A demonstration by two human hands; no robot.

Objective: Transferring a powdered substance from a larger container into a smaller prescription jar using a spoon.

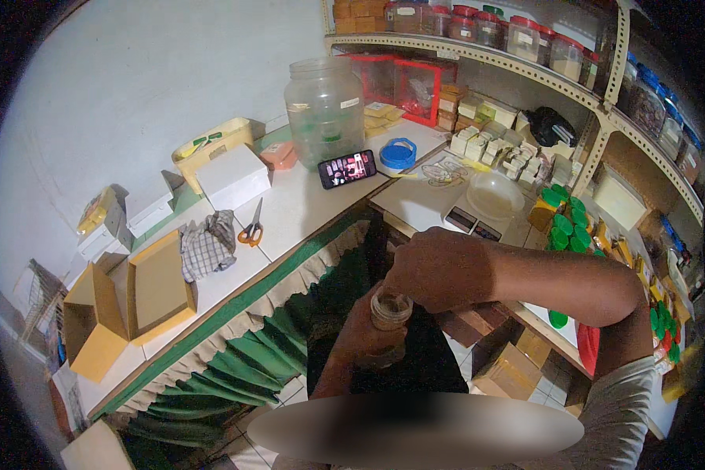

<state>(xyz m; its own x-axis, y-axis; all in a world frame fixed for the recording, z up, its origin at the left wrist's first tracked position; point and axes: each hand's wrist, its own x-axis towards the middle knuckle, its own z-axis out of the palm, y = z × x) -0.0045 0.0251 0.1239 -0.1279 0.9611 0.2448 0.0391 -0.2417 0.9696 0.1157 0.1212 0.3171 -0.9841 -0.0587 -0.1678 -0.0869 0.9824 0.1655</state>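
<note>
Head view: two-handed work on a small clear jar [391, 312], at the lower middle of the frame, held out in front of the bench [294, 223]. Left hand [366, 335] is wrapped closed around the jar's body, mouth up. Right hand [440, 270] comes in from the right side of the frame, bent over the jar, fingers curled down at the rim; cannot tell whether they pinch anything or how far apart they are. Step in hand looks like right-hand work at the jar's mouth; the next move probably calls for a firm left grip and small, careful finger motion at the rim. Jar is round, see-through, glass or plastic unclear, contents unreadable. Materials: big clear jar [325, 110] upper middle, barrel-shaped, hazy; blue ring-shaped lid [399, 154] beside it, glossy, likely plastic; phone [347, 170] tilted up, flat and smooth; scissors [251, 229] with orange handles; crumpled checked cloth [208, 244], soft, left of centre; open cardboard box [163, 288] at left, matte, straight-walled; shallow translucent bowl [495, 196] right of centre; green curtain [247, 352] below, gathered folds, pale ruffle along the top.
</note>
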